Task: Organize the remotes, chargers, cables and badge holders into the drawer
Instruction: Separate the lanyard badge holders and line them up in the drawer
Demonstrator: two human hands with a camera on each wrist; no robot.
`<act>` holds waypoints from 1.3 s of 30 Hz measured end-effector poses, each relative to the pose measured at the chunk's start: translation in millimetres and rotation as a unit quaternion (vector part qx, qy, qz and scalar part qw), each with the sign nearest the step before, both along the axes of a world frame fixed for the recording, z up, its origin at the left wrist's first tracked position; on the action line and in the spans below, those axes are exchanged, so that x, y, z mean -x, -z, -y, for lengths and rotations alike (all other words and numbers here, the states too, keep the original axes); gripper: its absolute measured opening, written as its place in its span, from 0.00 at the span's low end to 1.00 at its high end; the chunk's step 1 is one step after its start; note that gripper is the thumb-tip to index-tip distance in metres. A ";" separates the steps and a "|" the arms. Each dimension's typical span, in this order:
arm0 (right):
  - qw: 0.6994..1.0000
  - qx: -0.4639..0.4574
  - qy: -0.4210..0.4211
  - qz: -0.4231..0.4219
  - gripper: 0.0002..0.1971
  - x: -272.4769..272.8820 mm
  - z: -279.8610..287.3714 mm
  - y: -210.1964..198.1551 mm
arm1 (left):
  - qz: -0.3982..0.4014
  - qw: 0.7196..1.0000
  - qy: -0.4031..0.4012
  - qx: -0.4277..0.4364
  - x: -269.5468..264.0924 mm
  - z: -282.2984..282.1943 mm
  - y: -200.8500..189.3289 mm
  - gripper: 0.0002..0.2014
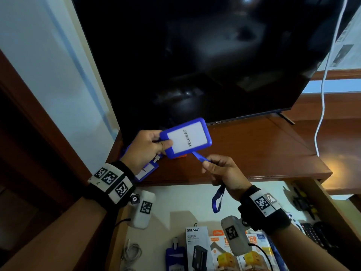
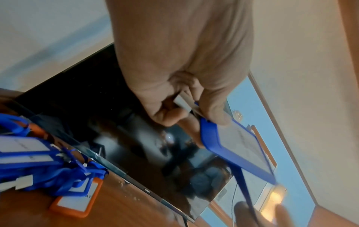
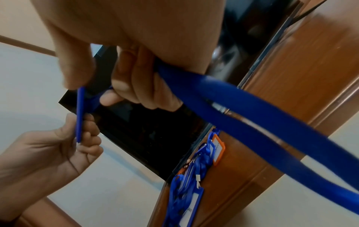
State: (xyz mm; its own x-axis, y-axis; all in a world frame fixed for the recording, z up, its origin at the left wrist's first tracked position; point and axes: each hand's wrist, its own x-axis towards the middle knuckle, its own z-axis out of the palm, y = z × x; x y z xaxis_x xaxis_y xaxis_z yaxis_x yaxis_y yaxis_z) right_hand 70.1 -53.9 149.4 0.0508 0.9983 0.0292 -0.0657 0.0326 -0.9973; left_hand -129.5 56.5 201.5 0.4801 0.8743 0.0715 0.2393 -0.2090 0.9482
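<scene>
My left hand (image 1: 154, 142) pinches the top end of a blue badge holder (image 1: 187, 138) with a white card, held in the air above the wooden TV stand (image 1: 254, 153). My right hand (image 1: 216, 169) grips its blue lanyard (image 1: 217, 200), which runs from the holder through my fist and hangs in a loop below. In the left wrist view the badge holder (image 2: 239, 150) is clamped by thumb and fingers. In the right wrist view the lanyard (image 3: 252, 116) passes through my curled fingers. A pile of blue and orange badge holders (image 2: 38, 169) lies on the stand by the TV.
The open drawer (image 1: 175, 208) below holds charger boxes (image 1: 197, 249), a white cable (image 1: 130, 251), a blue badge holder (image 1: 174, 257) and dark remotes (image 1: 316, 235) at the right. A large TV (image 1: 195, 55) stands on the stand; a white cable (image 1: 324, 85) hangs at right.
</scene>
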 end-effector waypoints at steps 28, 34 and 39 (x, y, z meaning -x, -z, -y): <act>0.917 -0.129 0.037 0.374 0.09 3.4 -10.8 -34.1 | -0.279 0.918 0.163 -0.230 -2.1 20.6 32.1 0.08; 0.937 -0.034 -0.014 0.347 0.12 -8.7 -14.6 -13.9 | -0.239 0.937 0.197 -0.161 7.4 18.2 28.1 0.08; 0.980 0.014 -0.024 0.199 0.16 -1.9 -13.5 -2.5 | -0.150 0.967 0.177 -0.108 10.2 15.1 24.8 0.09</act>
